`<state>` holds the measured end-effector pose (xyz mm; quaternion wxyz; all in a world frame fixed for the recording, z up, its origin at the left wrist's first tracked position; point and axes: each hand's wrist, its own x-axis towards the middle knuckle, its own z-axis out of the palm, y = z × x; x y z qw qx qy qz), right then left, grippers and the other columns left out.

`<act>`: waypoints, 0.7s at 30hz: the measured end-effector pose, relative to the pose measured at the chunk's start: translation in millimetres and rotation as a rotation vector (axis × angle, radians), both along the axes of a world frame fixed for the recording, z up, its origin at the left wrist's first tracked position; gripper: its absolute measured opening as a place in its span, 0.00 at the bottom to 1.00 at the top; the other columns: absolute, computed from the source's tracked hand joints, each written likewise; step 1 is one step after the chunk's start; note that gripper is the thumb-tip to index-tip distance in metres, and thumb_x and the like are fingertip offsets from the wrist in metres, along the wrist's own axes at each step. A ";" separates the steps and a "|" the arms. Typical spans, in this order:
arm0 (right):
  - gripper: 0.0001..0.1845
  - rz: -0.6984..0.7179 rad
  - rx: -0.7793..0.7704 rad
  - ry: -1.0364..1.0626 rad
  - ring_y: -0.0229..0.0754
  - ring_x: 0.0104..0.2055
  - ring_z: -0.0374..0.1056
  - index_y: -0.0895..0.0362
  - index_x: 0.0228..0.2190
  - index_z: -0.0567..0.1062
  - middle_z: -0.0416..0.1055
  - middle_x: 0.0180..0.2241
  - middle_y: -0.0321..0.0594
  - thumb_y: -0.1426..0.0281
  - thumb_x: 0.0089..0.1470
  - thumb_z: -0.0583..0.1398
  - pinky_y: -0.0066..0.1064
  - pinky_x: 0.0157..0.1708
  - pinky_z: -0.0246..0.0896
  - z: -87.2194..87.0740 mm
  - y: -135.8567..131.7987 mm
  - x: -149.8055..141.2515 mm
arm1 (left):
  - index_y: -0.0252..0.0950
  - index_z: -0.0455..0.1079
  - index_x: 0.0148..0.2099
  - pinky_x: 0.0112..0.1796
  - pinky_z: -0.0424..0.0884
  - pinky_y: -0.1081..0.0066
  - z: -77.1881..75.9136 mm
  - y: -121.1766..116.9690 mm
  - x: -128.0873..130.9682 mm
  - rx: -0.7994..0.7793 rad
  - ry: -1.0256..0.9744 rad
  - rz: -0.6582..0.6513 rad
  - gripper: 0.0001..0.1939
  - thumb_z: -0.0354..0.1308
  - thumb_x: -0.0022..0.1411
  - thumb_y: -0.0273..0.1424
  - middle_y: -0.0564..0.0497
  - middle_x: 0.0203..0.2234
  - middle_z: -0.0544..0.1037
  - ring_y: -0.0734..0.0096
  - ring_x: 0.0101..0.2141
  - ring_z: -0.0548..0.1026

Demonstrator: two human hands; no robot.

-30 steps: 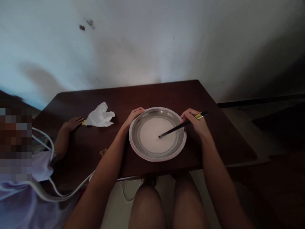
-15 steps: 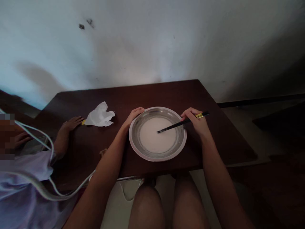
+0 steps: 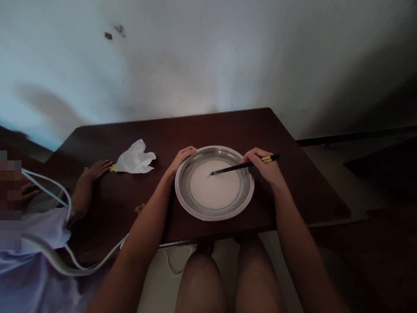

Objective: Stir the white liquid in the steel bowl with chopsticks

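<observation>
A metal basin (image 3: 182,191) of white liquid (image 3: 215,189) sits near the table's (image 3: 309,195) front edge. My left hand (image 3: 184,156) steadies its left rim; my right (image 3: 263,164), at its right, grips black chopsticks (image 3: 233,167) dipping in.

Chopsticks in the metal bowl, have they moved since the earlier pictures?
Yes. Judged against the table, the chopsticks have shifted left, and their lower tips have also moved farther from the person, toward the wall.
</observation>
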<state>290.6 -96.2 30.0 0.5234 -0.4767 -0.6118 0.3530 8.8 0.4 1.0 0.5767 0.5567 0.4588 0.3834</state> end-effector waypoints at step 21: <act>0.12 0.024 -0.014 -0.012 0.37 0.28 0.70 0.55 0.24 0.76 0.74 0.23 0.35 0.66 0.56 0.58 0.30 0.33 0.65 1.0 -0.2 -0.5 | 0.34 0.68 0.27 0.27 0.62 0.75 -2.7 1.9 -0.9 -0.007 0.000 -0.021 0.11 0.60 0.48 0.37 0.55 0.21 0.70 0.76 0.24 0.66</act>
